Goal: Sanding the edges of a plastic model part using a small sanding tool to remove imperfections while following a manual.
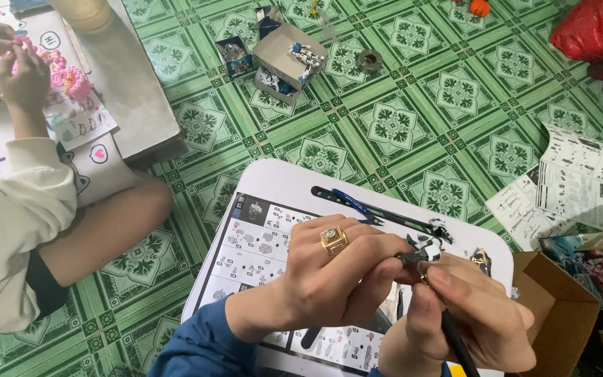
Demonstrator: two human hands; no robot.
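Note:
My left hand [329, 279], with a gold ring on one finger, pinches a small white and black model part [423, 254] at its fingertips. My right hand [472, 314] holds a thin black tool [455, 342] whose tip meets that part. Both hands hover over a white lap table [280, 178] on which a picture instruction sheet [256, 244] lies. Blue-handled nippers [357, 207] lie on the table just beyond my hands, beside small dark parts [441, 228].
Another person sits at left on the green patterned floor, their hands [15, 63] working pink pieces over a low table [134, 91]. An open grey box with model parts [291, 59], a tape roll [369, 61], folded leaflets [567, 185], cardboard boxes [560, 307] and a red bag [598, 31] lie around.

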